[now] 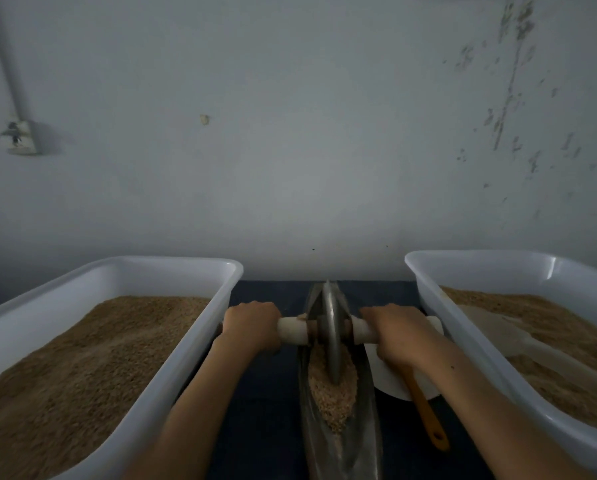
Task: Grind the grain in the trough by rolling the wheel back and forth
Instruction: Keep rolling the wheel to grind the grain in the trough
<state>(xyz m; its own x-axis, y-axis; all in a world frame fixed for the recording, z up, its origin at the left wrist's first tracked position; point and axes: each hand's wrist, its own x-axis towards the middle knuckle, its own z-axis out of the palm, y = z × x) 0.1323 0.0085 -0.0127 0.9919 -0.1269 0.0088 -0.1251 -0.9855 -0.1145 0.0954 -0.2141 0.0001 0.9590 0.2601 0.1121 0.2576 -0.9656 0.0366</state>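
Note:
A narrow boat-shaped metal trough (pixel 369 403) runs away from me down the middle of the dark table. Tan grain (pixel 331 389) lies in its hollow. A thin metal wheel (pixel 332 334) stands upright in the trough toward its far end, its lower edge in the grain. A pale axle handle (pixel 291 330) sticks out of the wheel on both sides. My left hand (pixel 250 325) grips the left end of the handle. My right hand (pixel 395 332) grips the right end.
A white tub (pixel 200 327) heaped with brown grain stands at the left. A second white tub (pixel 439 306) with grain and a pale scoop stands at the right. A white plate (pixel 390 379) and an orange-handled utensil (pixel 428 417) lie beside the trough. The wall is close behind.

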